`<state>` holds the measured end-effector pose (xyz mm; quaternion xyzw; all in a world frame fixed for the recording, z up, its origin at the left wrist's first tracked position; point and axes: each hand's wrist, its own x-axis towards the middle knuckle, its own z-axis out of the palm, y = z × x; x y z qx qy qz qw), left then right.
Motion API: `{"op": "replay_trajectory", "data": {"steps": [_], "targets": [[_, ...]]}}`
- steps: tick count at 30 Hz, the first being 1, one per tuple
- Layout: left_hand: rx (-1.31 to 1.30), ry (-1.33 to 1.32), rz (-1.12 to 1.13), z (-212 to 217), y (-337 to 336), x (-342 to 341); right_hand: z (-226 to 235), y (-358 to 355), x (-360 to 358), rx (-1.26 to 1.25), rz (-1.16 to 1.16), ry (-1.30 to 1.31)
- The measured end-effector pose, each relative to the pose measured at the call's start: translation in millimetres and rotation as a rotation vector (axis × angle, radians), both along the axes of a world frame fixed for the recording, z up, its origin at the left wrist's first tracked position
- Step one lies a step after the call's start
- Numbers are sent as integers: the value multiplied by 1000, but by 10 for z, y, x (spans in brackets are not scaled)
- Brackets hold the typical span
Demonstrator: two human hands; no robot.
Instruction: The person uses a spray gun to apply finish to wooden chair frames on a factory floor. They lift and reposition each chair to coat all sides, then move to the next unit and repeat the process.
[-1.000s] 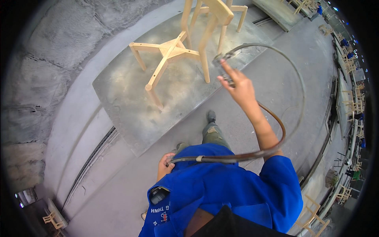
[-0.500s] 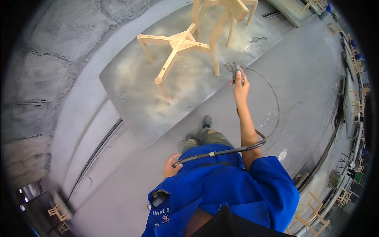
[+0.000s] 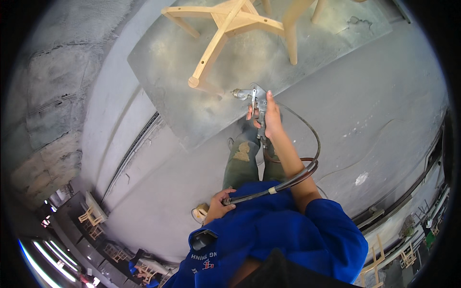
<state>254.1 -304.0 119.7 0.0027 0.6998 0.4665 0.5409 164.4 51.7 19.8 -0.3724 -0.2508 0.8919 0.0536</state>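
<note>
Holding a grey metal spray gun [image 3: 260, 98] in the right hand [image 3: 272, 114], with its fingers [image 3: 250, 114] bent around the handle and the thumb up along the back. Just beside the silver trigger [image 3: 253, 98] with those fingers, but cannot tell if pressing it. Holding a dark hose bundle [image 3: 249, 196] in the left hand [image 3: 219, 205], close by the waist, with fingers curled tight around its end.

Held out in front of the body, by the near edge of a big grey board [image 3: 168, 103], with the brassy tip [image 3: 235, 93] facing left. Looks grey and silver, a bit shiny in spots. Seen right by the nearest chair leg [image 3: 209, 88], but cannot tell how far apart.

Can see a thin grey hose [image 3: 312, 130] bending from behind the right hand, out and down to the bundle. Can see a red-brown hose [image 3: 309, 165] there too, and a pale yellow band [image 3: 272, 190] around the bundle.

Can also see a pale wooden chair frame [image 3: 225, 29] standing on the board, with crossed bars and little dark holes, cut off at the top. Wearing a blue shirt [image 3: 269, 225] and dark green trousers [image 3: 240, 168]
</note>
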Motion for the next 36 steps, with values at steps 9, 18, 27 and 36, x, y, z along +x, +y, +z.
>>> {"op": "replay_trajectory", "data": {"steps": [9, 18, 27, 36], "targets": [[-117, -14, -76, -562, -268, -296, -1709, -470, -247, -6, -30, -385], [-347, 110, -430, -463, -53, -1199, -1740, -517, -1147, -47, -200, -155], [-291, 194, -348, -657, -18, -1739, -1946, -430, -2547, -280, -451, 136], [-125, 742, -393, -1133, -9, -2738, -2221, -508, -1949, 52, -472, -254]]}}
